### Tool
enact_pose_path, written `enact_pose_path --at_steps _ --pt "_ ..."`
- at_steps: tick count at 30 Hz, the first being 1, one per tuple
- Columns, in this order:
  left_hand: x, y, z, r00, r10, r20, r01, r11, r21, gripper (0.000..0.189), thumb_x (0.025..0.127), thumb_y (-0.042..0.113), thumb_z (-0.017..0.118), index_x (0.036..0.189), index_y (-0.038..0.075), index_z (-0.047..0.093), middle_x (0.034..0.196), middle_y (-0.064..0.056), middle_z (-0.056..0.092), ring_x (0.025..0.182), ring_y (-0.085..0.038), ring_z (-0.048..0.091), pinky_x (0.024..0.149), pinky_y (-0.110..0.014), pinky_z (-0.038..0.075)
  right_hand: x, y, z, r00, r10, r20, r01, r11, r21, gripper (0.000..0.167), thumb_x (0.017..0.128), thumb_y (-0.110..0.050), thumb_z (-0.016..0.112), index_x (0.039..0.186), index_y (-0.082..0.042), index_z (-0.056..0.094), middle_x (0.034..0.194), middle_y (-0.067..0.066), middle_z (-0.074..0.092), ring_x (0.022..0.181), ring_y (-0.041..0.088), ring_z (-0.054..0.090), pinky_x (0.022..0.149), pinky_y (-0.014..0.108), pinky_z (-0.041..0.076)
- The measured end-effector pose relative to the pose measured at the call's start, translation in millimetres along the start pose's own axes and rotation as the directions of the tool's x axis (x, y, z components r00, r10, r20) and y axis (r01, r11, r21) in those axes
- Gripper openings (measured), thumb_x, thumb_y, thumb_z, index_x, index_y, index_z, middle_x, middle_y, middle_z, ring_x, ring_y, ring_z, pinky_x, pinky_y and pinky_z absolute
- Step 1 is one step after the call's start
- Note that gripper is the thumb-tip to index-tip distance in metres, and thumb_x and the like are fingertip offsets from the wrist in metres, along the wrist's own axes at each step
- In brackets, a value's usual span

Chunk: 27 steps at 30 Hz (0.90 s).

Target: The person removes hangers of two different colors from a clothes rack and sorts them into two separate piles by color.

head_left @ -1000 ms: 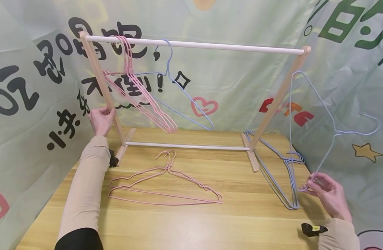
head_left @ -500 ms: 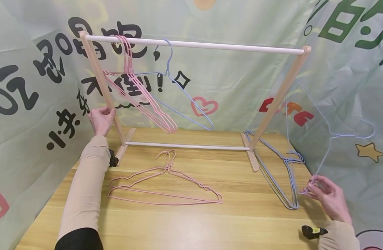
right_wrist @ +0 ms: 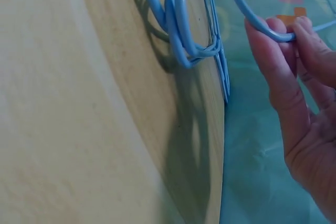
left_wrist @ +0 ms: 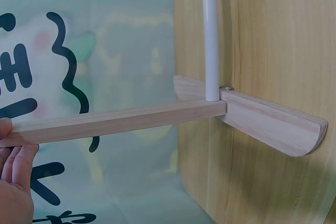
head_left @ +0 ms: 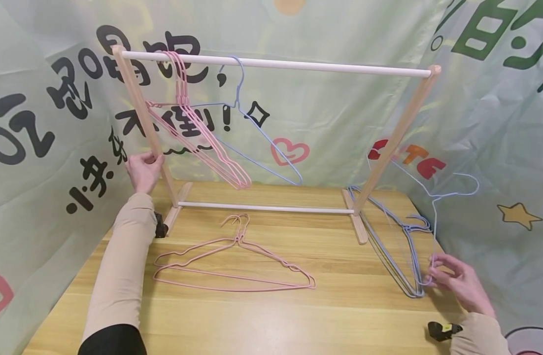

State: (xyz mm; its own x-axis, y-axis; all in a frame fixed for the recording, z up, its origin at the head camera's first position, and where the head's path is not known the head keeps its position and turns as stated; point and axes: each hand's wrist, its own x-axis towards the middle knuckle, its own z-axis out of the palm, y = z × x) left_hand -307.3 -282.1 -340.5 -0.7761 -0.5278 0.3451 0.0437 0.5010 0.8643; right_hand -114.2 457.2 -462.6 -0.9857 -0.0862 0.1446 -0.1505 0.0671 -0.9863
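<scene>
My left hand (head_left: 144, 171) grips the left wooden post (head_left: 137, 98) of a small clothes rack; in the left wrist view its fingers wrap the post (left_wrist: 121, 124) above the foot. At the right, my right hand (head_left: 463, 285) pinches a light blue wire hanger (head_left: 435, 222) by one corner between thumb and fingers. The hanger is tilted, its hook pointing right, its far end behind the right post. Several pink hangers (head_left: 203, 129) and one blue hanger (head_left: 264, 129) hang from the white top rail (head_left: 333, 65).
Two pink hangers (head_left: 236, 290) lie on the wooden table (head_left: 254, 325) before the rack. A few blue hangers (head_left: 413, 256) lie by the rack's right foot (head_left: 357, 224), close to my right hand. Printed cloth (head_left: 342, 108) stands behind and at both sides.
My right hand has shifted slightly left and down, and the blue hanger has swung left toward the right post. My left hand stays on the left post.
</scene>
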Motion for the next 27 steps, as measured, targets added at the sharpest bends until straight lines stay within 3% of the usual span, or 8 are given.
enact_pose_path --at_steps 6,13,21,27 --pt "0.0 0.1 0.2 1.000 -0.007 -0.009 0.007 1.000 0.001 0.031 0.090 0.019 0.070 0.116 0.003 0.074 0.109 -0.018 0.076 0.112 -0.029 0.065 0.111 -0.037 0.041 -0.8 1.9 -3.4 0.998 0.059 0.023 -0.056 0.992 -0.115 0.054 0.092 0.018 0.053 0.108 -0.030 0.070 0.090 -0.007 0.068 0.072 0.010 0.072 0.064 0.024 0.060" --pt "1.0 -0.5 0.1 1.000 -0.013 0.003 0.013 1.000 -0.015 0.032 0.090 0.017 0.071 0.117 0.002 0.073 0.111 -0.023 0.073 0.118 -0.029 0.062 0.114 -0.039 0.038 -0.8 2.5 -4.7 0.995 0.063 0.073 -0.047 0.978 -0.205 0.056 0.091 0.016 0.055 0.110 -0.035 0.068 0.091 -0.008 0.066 0.072 0.010 0.070 0.062 0.026 0.060" --pt "0.9 -0.9 -0.1 1.000 -0.012 0.011 0.012 1.000 -0.016 0.032 0.091 0.018 0.070 0.118 0.001 0.073 0.114 -0.026 0.071 0.120 -0.031 0.062 0.115 -0.041 0.036 -0.8 5.2 -5.8 0.983 0.176 0.059 -0.146 0.929 -0.339 0.052 0.093 0.009 0.059 0.107 -0.041 0.067 0.089 -0.013 0.066 0.071 0.007 0.069 0.061 0.025 0.059" --pt "1.6 -1.5 -0.1 1.000 -0.008 0.009 0.008 1.000 -0.021 0.032 0.090 0.017 0.070 0.118 0.001 0.073 0.113 -0.026 0.070 0.122 -0.031 0.060 0.116 -0.042 0.034 -0.4 2.7 -5.0 0.969 0.240 0.062 -0.207 0.922 -0.328 0.056 0.094 0.008 0.058 0.103 -0.047 0.064 0.091 -0.016 0.067 0.073 0.007 0.069 0.064 0.025 0.060"
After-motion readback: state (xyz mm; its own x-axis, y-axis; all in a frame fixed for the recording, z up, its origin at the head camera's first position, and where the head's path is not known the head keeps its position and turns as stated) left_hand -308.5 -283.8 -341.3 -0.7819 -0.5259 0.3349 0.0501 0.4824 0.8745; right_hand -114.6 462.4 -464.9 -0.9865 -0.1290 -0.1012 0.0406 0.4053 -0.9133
